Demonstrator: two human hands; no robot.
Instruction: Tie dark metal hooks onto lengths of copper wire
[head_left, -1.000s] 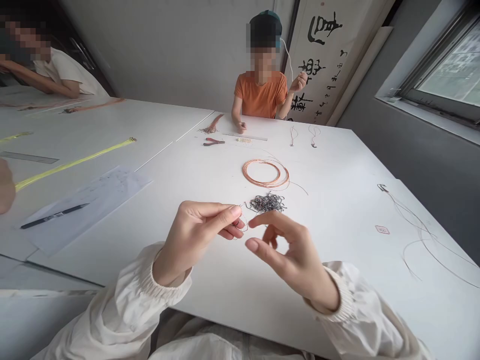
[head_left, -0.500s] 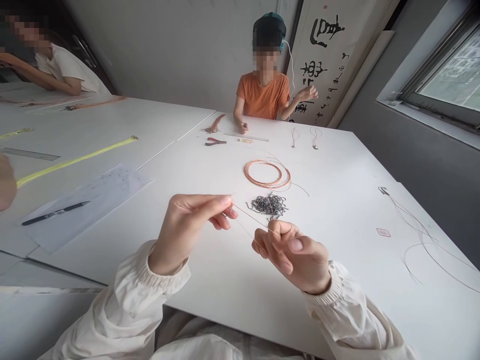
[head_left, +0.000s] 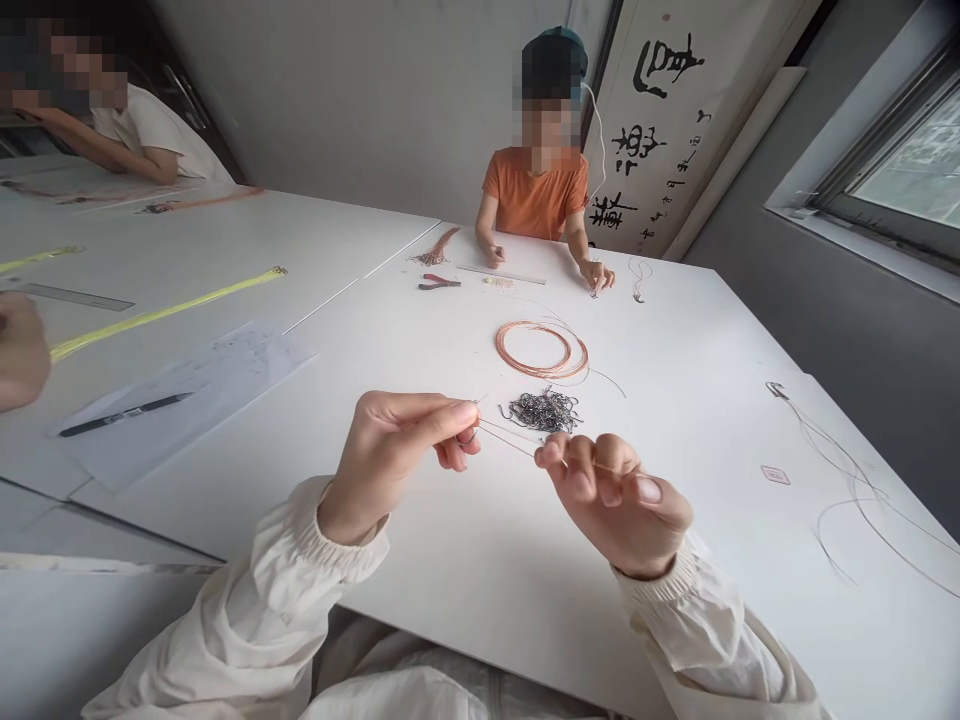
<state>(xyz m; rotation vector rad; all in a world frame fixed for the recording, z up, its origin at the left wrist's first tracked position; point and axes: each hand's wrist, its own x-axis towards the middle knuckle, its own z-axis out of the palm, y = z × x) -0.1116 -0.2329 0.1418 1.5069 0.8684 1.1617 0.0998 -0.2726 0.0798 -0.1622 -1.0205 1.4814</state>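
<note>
My left hand [head_left: 409,435] pinches a fish hook [head_left: 469,438] between thumb and forefinger; its dark bend shows below the fingertips, the rest is hidden. A thin orange fishing line [head_left: 506,437] runs from this pinch, in what looks like two strands, to my right hand [head_left: 615,500]. The fingers of my right hand are curled closed around the line, palm turned up. Just beyond my hands lies a heap of dark fish hooks [head_left: 546,410]. A coil of orange line [head_left: 499,345] rests behind that heap.
To the right lie finished-looking hooks with lines [head_left: 847,455] and a small red-edged tag [head_left: 775,475]. On the left are a paper sheet [head_left: 255,375], a pen [head_left: 124,415] and a yellow line bundle [head_left: 172,316]. A co-worker in orange [head_left: 536,195] sits opposite, near pliers [head_left: 439,282] and a ruler [head_left: 502,274].
My right hand has turned and its fingers have curled in around the line. My left hand keeps its pinch. The co-worker's raised hand has come down to the table.
</note>
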